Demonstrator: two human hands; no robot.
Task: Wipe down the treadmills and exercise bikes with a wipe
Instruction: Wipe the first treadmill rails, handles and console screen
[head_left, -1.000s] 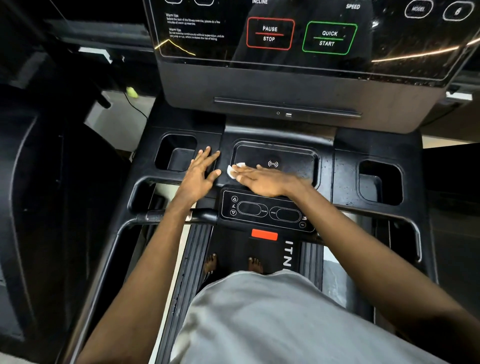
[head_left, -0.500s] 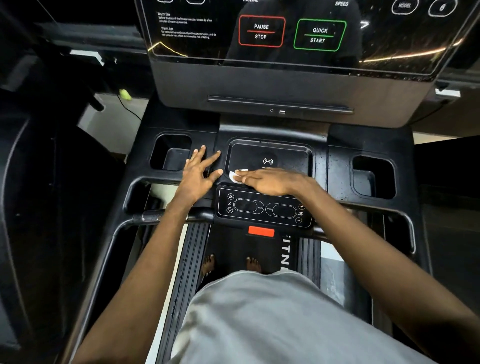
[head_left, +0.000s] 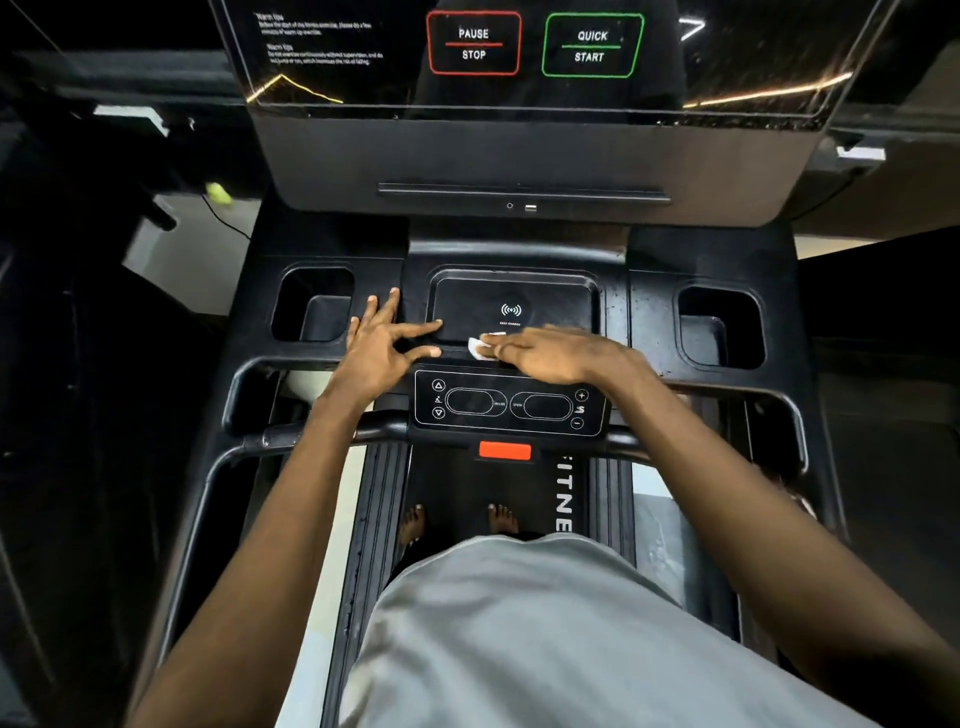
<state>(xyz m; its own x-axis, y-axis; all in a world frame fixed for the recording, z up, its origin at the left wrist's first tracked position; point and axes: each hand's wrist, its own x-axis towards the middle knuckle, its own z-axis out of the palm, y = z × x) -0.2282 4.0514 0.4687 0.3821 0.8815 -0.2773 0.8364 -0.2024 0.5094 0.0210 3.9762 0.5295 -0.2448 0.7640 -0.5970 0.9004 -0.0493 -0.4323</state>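
Where the right hand (head_left: 550, 353) is laid flat across the treadmill console (head_left: 649, 312), as shown in the head view, the white wipe (head_left: 479, 347) is pressed beneath its straight fingertips, with only a small corner exposed. The hand's long axis is set crosswise, with the fingers directed toward the left hand (head_left: 384, 345). The wipe is placed on the near lip of the charging pad (head_left: 511, 304). Most of the pad lies past the hand's far edge, and the button panel (head_left: 509, 402) lies just off its near edge. The left hand is spread wide, gripping nothing, and is rested just beyond the right fingertips, between the pad and the left cup holder (head_left: 311, 306). The right hand is therefore judged the working hand. The coming stroke is expected to be carried away from the body, over the pad.
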